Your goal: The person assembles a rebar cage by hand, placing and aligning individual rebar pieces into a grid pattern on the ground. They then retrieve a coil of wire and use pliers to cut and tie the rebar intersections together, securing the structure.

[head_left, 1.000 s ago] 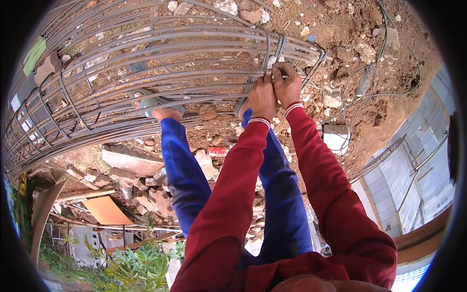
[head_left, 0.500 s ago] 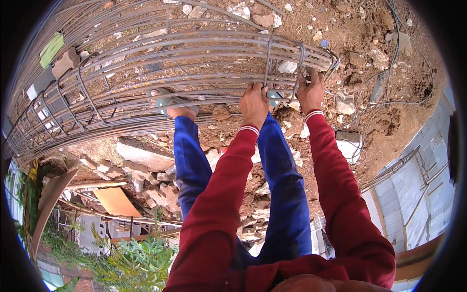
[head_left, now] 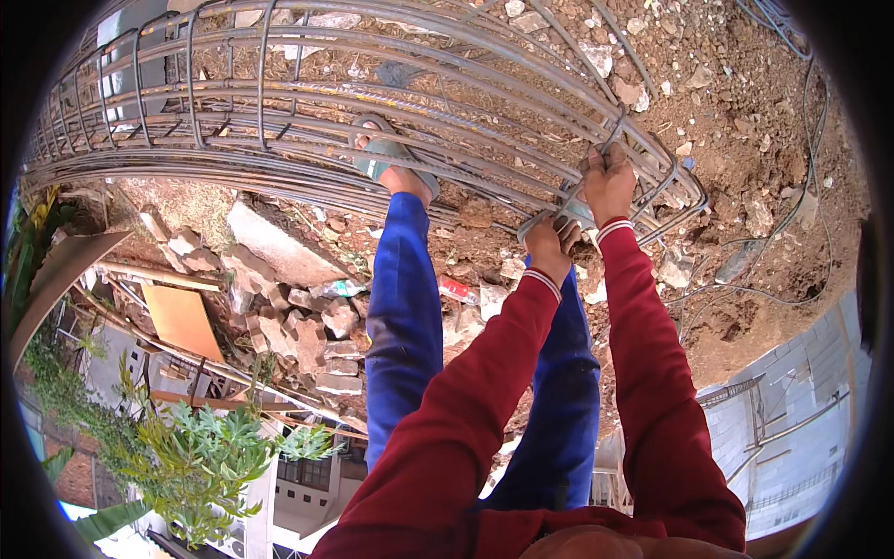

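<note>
A long reinforcement cage of ribbed steel bars [head_left: 438,119] curves across the far half of the view. Square stirrups [head_left: 670,177] of thinner bar wrap its right end. My right hand [head_left: 610,186] is closed with its fingers around a bent stirrup [head_left: 618,121] on the near side of the cage. Lower and to the left, my left hand [head_left: 549,250] has curled fingers at the nearest bars, beside my right foot. Its fingertips are in shadow, so what they hold cannot be made out. My sandalled left foot [head_left: 400,168] is among the cage's lower bars.
Broken paving blocks [head_left: 307,345] lie in a heap at the left, near a plastic bottle [head_left: 456,289]. Stones and loose soil [head_left: 736,158] cover the right side, where a cable [head_left: 810,186] runs. An orange board [head_left: 182,321] and leafy plants [head_left: 205,466] are lower left.
My left hand has left the bars beside the stirrup and come lower and to the right, close to my right hand. The view has shifted, and the cage now slants down to the right.
</note>
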The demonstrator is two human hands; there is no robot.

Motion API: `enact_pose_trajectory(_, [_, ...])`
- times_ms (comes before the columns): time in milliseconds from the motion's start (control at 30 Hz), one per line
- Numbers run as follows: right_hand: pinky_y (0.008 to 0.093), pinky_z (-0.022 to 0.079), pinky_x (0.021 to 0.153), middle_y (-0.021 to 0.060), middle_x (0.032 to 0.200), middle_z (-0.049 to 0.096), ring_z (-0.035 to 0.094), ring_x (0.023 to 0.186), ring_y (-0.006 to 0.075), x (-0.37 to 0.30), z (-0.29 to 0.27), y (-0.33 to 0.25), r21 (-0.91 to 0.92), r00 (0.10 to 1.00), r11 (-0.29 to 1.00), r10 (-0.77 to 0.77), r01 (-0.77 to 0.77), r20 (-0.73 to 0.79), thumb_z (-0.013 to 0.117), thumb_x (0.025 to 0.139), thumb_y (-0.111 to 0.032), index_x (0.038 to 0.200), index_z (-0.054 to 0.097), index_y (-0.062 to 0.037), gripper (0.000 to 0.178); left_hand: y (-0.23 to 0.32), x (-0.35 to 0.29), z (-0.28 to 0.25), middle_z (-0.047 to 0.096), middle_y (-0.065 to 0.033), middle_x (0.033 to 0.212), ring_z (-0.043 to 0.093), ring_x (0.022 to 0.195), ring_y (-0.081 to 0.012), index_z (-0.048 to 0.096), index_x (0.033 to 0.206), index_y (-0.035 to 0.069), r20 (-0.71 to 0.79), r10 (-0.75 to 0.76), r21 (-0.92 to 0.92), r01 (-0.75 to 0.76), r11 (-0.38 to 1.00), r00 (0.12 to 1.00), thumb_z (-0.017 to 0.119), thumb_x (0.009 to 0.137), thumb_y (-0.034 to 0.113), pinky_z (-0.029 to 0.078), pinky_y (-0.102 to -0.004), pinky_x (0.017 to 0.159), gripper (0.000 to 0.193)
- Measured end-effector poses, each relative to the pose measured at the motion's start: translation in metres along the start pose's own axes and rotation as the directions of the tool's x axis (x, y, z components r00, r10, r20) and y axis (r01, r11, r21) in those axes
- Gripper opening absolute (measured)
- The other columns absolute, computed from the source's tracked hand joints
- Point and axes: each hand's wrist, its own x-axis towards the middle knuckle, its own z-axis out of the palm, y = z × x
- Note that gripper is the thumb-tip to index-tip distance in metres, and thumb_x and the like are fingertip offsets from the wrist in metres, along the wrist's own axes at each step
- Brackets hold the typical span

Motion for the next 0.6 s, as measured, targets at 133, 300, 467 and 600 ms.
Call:
enact_pose_trajectory(133, [0.0257,0.047,0.057,0.0039,0.07,0.06,0.055,0.06,0.0109,-0.003,0.008,-0.021,0.191,1.0,0.981,0.015,-0.02,0.025,0.056,0.093,-0.007,0.091,0.056,0.0014,0.009,0.016,0.028,-0.016,0.06,-0.0128,0.09,0.061,0.081,-0.0229,0.053,0.1,-0.003,0.124,-0.136,-0.293,0.167,0.942,0.983,0.044,0.097,0.009,0.055,-0.0241,0.061,0.015])
enact_pose_trajectory(300, [0.0258,0.044,0.053,0.003,0.069,0.06,0.054,0.058,0.0095,-0.005,0.021,-0.046,0.23,0.994,0.972,0.024,-0.048,0.104,0.055,0.094,-0.007,0.091,0.056,0.0006,0.009,0.023,0.071,-0.034,0.056,-0.0101,0.08,0.055,0.064,-0.0176,0.053,0.091,-0.003,0.222,-0.15,-0.264,0.207,0.942,0.964,0.051,0.093,0.004,0.05,-0.0253,0.053,0.007])
enact_pose_trajectory(467, [0.025,0.042,0.048,0.0041,0.066,0.06,0.053,0.055,0.0099,-0.006,0.041,-0.064,0.257,0.996,0.965,0.024,-0.045,0.088,0.055,0.094,-0.007,0.087,0.056,-0.0009,0.009,0.072,0.06,-0.052,0.056,-0.013,0.086,0.057,0.071,-0.0189,0.053,0.095,-0.008,0.303,-0.295,-0.295,0.384,0.875,0.906,0.052,0.091,-0.002,0.053,-0.0225,0.058,0.007])
enact_pose_trajectory(600, [0.0249,0.043,0.048,0.0048,0.066,0.061,0.053,0.053,0.0103,-0.01,0.046,-0.083,0.299,0.991,0.948,0.078,-0.107,0.109,0.055,0.094,-0.007,0.086,0.056,-0.0018,0.009,0.096,0.033,-0.034,0.054,-0.0132,0.084,0.055,0.068,-0.0186,0.051,0.099,-0.009,0.266,-0.316,-0.338,0.395,0.854,0.911,0.046,0.095,0.002,0.053,-0.0229,0.058,0.012])
